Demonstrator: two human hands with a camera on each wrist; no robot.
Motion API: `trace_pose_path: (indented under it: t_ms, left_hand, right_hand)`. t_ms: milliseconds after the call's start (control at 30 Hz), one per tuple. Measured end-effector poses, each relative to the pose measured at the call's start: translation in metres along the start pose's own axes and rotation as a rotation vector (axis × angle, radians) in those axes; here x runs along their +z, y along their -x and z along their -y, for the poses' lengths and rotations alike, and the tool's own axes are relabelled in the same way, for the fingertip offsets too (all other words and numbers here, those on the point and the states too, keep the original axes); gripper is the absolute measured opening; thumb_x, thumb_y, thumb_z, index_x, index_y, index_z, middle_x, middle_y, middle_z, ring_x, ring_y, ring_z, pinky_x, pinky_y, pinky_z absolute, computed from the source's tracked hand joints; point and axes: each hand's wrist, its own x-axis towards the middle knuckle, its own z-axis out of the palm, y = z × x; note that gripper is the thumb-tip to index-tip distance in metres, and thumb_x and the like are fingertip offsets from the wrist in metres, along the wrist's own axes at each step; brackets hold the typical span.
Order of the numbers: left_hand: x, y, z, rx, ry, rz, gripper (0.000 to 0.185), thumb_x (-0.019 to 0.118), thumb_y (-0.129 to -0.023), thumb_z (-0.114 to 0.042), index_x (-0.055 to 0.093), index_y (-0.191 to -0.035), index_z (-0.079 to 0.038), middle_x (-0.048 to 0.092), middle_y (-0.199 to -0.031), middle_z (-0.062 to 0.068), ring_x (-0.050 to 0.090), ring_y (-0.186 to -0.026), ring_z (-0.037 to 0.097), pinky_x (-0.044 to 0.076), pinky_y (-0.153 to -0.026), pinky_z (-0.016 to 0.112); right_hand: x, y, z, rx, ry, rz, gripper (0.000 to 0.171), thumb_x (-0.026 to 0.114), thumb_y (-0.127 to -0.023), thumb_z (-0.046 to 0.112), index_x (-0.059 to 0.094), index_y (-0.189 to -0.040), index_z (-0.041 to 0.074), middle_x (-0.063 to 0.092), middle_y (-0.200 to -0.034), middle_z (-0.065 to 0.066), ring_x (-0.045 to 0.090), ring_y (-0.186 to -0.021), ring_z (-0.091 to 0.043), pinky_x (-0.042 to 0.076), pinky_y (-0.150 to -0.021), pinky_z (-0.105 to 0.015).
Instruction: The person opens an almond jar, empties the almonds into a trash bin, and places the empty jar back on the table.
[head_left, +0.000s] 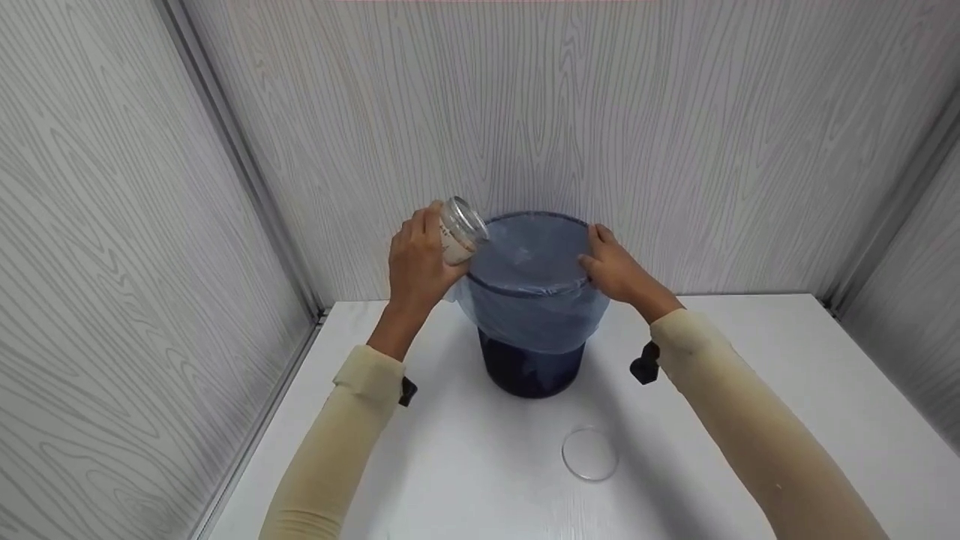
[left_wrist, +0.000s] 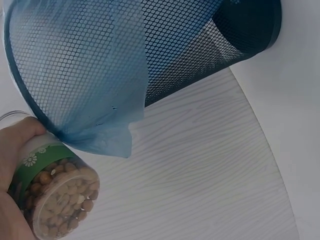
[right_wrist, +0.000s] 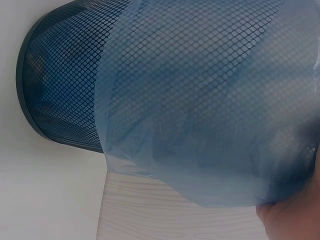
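Note:
My left hand [head_left: 417, 259] grips a clear jar [head_left: 460, 228] and tips its open mouth over the left rim of a dark blue mesh bin [head_left: 531, 367]. The bin is lined with a pale blue plastic bag [head_left: 529, 259]. In the left wrist view the jar [left_wrist: 56, 200] has a green label and is partly full of nuts, and it lies against the bag [left_wrist: 90, 75]. My right hand [head_left: 613, 266] holds the bin's right rim over the bag. Only the edge of this hand [right_wrist: 292, 220] shows in the right wrist view, below the bag [right_wrist: 200, 125].
The bin stands on a white table [head_left: 465, 465] set in a corner of grey wood-grain walls [head_left: 112, 225]. A round clear lid [head_left: 590, 453] lies flat on the table in front of the bin, between my arms.

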Motion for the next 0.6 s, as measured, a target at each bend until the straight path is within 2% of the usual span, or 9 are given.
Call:
trace_pose_path:
  t_ms: [333, 600]
  left_hand:
    - [-0.004, -0.007, -0.001, 0.023, 0.005, 0.066, 0.086, 0.087, -0.073, -0.028, 0.047, -0.144, 0.0, 0.061, -0.127, 0.019, 0.062, -0.111, 0.037, 0.052, -0.091, 0.053]
    - [-0.013, -0.012, -0.003, 0.041, -0.051, 0.151, 0.088, 0.087, -0.075, -0.031, 0.045, -0.147, -0.001, 0.059, -0.131, 0.019, 0.061, -0.114, 0.036, 0.052, -0.093, 0.052]
  right_hand:
    - [0.001, 0.002, -0.001, -0.003, -0.008, 0.001, 0.07, 0.032, -0.107, 0.026, -0.004, -0.157, -0.006, -0.006, -0.167, -0.024, 0.001, -0.154, -0.037, 0.009, -0.124, -0.05]
    - [0.001, 0.003, 0.002, -0.018, -0.004, 0.009, 0.071, 0.031, -0.107, 0.028, -0.004, -0.157, -0.006, -0.007, -0.166, -0.025, 0.0, -0.154, -0.038, 0.009, -0.124, -0.052]
